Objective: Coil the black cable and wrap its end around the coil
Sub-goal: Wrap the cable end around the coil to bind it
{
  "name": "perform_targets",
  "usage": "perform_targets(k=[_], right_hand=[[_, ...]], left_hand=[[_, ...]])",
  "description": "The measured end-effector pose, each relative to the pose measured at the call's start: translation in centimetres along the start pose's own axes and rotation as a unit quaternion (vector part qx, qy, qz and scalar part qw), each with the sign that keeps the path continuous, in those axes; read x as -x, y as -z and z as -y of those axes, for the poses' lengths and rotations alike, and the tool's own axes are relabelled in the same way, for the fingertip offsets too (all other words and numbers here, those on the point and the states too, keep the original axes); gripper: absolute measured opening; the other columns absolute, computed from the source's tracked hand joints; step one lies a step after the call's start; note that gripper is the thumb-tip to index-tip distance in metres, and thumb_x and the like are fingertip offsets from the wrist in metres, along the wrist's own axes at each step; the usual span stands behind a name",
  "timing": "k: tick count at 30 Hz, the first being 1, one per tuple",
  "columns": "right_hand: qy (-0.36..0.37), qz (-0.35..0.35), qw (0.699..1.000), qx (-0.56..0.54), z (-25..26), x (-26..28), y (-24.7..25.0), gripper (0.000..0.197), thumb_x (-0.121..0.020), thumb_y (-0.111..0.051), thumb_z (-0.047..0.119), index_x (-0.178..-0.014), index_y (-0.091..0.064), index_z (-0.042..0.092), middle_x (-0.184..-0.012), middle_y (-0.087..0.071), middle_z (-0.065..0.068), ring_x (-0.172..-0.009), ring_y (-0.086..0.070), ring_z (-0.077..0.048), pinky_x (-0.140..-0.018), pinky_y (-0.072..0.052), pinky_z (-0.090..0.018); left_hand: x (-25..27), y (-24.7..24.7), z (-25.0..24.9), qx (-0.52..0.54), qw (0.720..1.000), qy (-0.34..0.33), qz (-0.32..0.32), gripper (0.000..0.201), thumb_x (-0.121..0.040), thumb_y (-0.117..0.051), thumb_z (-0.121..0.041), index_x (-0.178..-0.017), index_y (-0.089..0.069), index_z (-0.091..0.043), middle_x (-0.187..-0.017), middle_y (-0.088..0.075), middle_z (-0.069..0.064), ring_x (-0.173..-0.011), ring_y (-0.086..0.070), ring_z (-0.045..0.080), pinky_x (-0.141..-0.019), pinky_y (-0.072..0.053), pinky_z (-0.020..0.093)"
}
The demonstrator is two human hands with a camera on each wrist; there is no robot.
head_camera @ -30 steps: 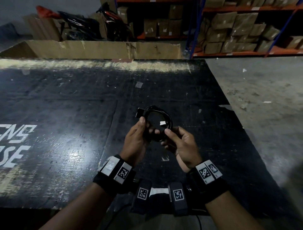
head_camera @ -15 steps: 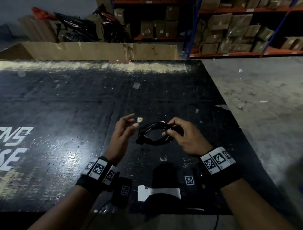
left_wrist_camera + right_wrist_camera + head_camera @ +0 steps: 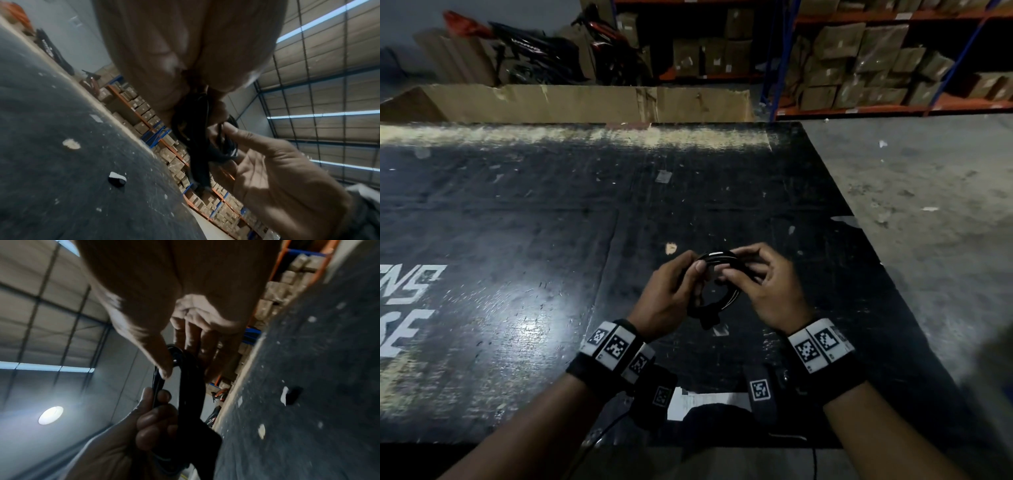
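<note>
The black cable [image 3: 726,298] is wound into a small coil held above the black table [image 3: 517,240] between both hands. My left hand [image 3: 678,284] grips the coil's left side, thumb on top. My right hand [image 3: 760,277] pinches the right side between thumb and fingers. A thicker plug end hangs from the coil's near side. In the left wrist view the cable [image 3: 197,146] hangs from my left fingers while the right hand [image 3: 267,170] pinches its strands. In the right wrist view the cable [image 3: 185,386] forms a loop between my right thumb and the left hand [image 3: 152,418] below.
A cardboard box wall [image 3: 585,102] lines the table's far edge. Shelving with cartons [image 3: 876,61] stands at the back right, motorbikes [image 3: 544,54] at the back left. Bare concrete floor [image 3: 928,222] lies to the right. A white paper strip [image 3: 709,401] lies at the table's near edge.
My left hand, open and off the coil half a second ago, has come back and grips the coil's left side. The right hand kept its hold, and the coil turned nearer.
</note>
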State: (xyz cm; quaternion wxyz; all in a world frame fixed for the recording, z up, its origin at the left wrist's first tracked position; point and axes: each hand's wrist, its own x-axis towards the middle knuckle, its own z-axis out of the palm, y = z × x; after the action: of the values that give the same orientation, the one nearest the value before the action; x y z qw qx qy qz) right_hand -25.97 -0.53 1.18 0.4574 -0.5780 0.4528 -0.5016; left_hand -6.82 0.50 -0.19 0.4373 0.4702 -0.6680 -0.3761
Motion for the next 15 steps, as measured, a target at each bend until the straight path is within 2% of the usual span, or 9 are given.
perform_targets(k=[3, 6, 7, 9, 11, 12, 15], right_hand=[[0.013, -0.026, 0.996, -0.088, -0.8, 0.1, 0.0, 0.021, -0.081, -0.075, -0.008, -0.096, -0.073, 0.007, -0.087, -0.08, -0.006, -0.073, -0.077, -0.019, -0.067, -0.062, -0.026], [0.046, -0.009, 0.995, -0.085, -1.3, 0.2, 0.5, 0.022, -0.08, -0.075, -0.01, -0.095, -0.076, 0.006, -0.09, -0.08, -0.006, -0.076, -0.077, -0.018, -0.068, -0.063, -0.029], [0.053, 0.003, 0.996, -0.065, -1.3, 0.2, 0.7, 0.024, -0.08, -0.075, -0.009, -0.095, -0.078, 0.009, -0.091, -0.08, -0.004, -0.079, -0.077, -0.018, -0.07, -0.063, -0.03], [0.058, 0.035, 0.997, -0.023, -1.4, 0.5, 0.9, 0.027, -0.081, -0.073, -0.011, -0.098, -0.08, 0.009, -0.095, -0.081, -0.004, -0.087, -0.078, -0.019, -0.078, -0.063, -0.031], [0.061, 0.058, 0.996, 0.02, -1.5, 0.5, 1.0, 0.029, -0.081, -0.069, -0.015, -0.101, -0.08, 0.004, -0.099, -0.081, -0.007, -0.092, -0.078, -0.018, -0.082, -0.061, -0.026], [0.059, 0.061, 0.996, 0.032, -1.6, 0.5, 1.0, 0.029, -0.081, -0.069, -0.015, -0.102, -0.079, 0.002, -0.1, -0.08, -0.008, -0.092, -0.078, -0.018, -0.081, -0.06, -0.023], [0.049, 0.066, 0.996, 0.033, -1.7, 0.3, 0.9, 0.025, -0.079, -0.079, -0.005, -0.103, -0.08, 0.003, -0.099, -0.081, -0.008, -0.091, -0.078, -0.018, -0.08, -0.061, -0.024]], left_hand=[[0.0, -0.2, 0.3, 0.112, 0.992, 0.046, 0.038, 0.042, -0.1, -0.048, -0.043, -0.093, -0.058, -0.003, -0.059, -0.05, -0.012, -0.051, -0.048, 0.011, -0.054, -0.042, 0.034], [-0.1, 0.1, -0.3, 0.247, 0.956, 0.134, 0.087, 0.035, -0.1, -0.048, -0.036, -0.094, -0.062, -0.004, -0.06, -0.047, -0.007, -0.052, -0.044, 0.009, -0.053, -0.039, 0.025], [-0.1, 0.3, -0.6, 0.279, 0.94, 0.169, 0.1, 0.038, -0.1, -0.049, -0.039, -0.093, -0.064, -0.005, -0.061, -0.046, -0.003, -0.052, -0.043, 0.01, -0.052, -0.039, 0.023], [-0.1, 0.6, -1.1, 0.295, 0.92, 0.222, 0.131, 0.054, -0.1, -0.046, -0.056, -0.09, -0.071, -0.009, -0.063, -0.047, 0.0, -0.053, -0.043, 0.012, -0.052, -0.04, 0.023], [-0.2, 0.6, -1.3, 0.253, 0.925, 0.24, 0.152, 0.067, -0.095, -0.037, -0.068, -0.083, -0.075, -0.014, -0.063, -0.047, 0.001, -0.053, -0.044, 0.013, -0.052, -0.041, 0.023], [-0.2, 0.5, -1.3, 0.231, 0.933, 0.233, 0.146, 0.065, -0.094, -0.038, -0.067, -0.081, -0.075, -0.015, -0.061, -0.047, 0.0, -0.052, -0.043, 0.013, -0.051, -0.04, 0.023], [-0.5, -0.1, -0.7, 0.178, 0.965, 0.178, 0.075, 0.037, -0.105, -0.046, -0.039, -0.085, -0.062, -0.012, -0.057, -0.047, -0.003, -0.047, -0.04, 0.009, -0.043, -0.034, 0.017]])
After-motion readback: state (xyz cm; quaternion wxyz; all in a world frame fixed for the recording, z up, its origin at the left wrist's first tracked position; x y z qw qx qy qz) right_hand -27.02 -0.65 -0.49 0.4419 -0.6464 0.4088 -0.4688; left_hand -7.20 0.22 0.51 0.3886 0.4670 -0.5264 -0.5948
